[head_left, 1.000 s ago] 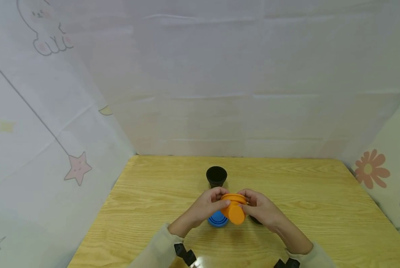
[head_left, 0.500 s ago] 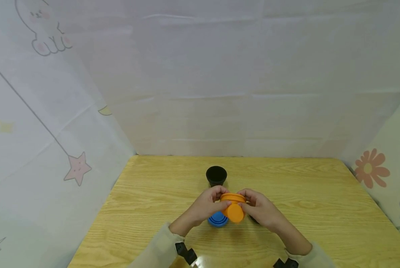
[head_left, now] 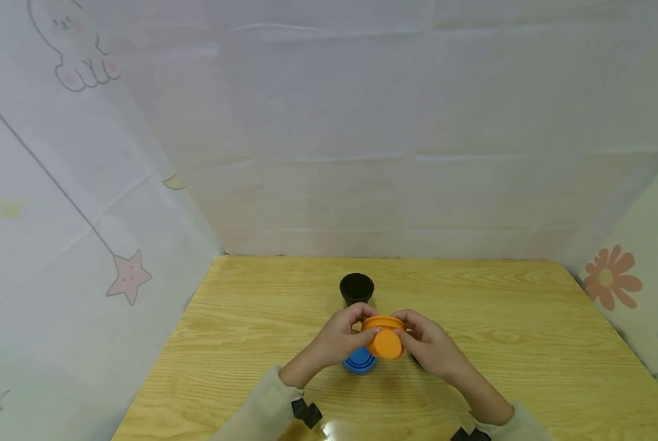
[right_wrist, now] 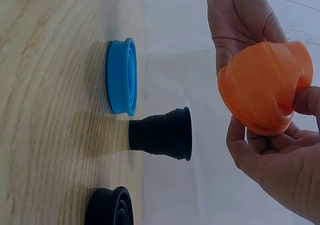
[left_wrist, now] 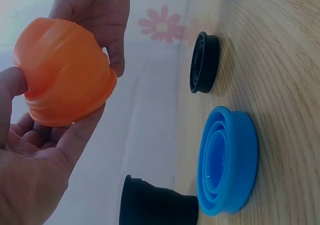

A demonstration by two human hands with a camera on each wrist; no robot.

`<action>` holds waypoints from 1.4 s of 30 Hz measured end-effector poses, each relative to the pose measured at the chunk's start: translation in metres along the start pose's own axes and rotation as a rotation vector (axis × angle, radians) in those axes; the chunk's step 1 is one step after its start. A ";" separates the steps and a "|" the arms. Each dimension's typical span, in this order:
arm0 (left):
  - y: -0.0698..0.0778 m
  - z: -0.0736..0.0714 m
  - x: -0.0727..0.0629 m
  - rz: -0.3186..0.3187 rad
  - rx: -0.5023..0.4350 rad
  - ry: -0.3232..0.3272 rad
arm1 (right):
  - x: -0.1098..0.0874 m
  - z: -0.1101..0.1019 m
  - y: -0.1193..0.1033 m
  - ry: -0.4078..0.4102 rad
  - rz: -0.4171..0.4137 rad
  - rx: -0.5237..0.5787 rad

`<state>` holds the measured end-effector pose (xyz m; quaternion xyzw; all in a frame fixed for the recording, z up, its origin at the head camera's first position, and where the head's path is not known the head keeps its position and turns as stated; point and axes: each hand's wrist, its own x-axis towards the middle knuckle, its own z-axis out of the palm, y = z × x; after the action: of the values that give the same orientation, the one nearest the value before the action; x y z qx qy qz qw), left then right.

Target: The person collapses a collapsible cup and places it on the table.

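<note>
The left hand [head_left: 336, 340] and the right hand [head_left: 435, 353] are gripping an orange cup [head_left: 388, 344] from opposite sides, fingers bending round it, with the thumbs pressing on its wall. That wall is showing dents and creases in both wrist views. The hands are holding the orange cup above the worktop [head_left: 252, 306], tilted so that its small round base is facing the head camera. Below it, a blue ringed disc [head_left: 360, 362] is lying flat on the worktop, and a black ringed disc [left_wrist: 210, 62] is lying near, mostly hiding behind the right hand in the head view. Beyond the hands, a black cup [head_left: 356, 288] is standing upright, mouth facing up. Pale sleeves [head_left: 263, 404] are covering the forearms. Behind the worktop, a pale sheet [head_left: 362, 122] is hanging.
</note>
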<state>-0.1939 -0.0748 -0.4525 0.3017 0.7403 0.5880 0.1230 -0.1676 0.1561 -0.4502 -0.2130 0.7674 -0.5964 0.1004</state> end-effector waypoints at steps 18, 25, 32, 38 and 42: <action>-0.004 -0.003 -0.002 0.059 -0.009 0.025 | 0.001 0.006 0.004 0.139 -0.197 -0.195; -0.001 -0.003 -0.003 0.082 -0.030 0.006 | 0.000 0.008 0.006 0.187 -0.202 -0.262; 0.000 -0.001 -0.002 0.075 0.022 0.054 | 0.001 0.010 0.007 0.234 -0.248 -0.304; 0.002 0.000 -0.001 0.133 0.120 0.135 | 0.001 0.011 0.005 0.249 -0.218 -0.242; 0.003 0.001 -0.001 0.132 0.139 0.181 | 0.000 0.010 0.002 0.212 -0.157 -0.134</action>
<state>-0.1922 -0.0742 -0.4504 0.3032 0.7659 0.5670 -0.0042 -0.1640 0.1482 -0.4546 -0.2144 0.7926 -0.5692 -0.0428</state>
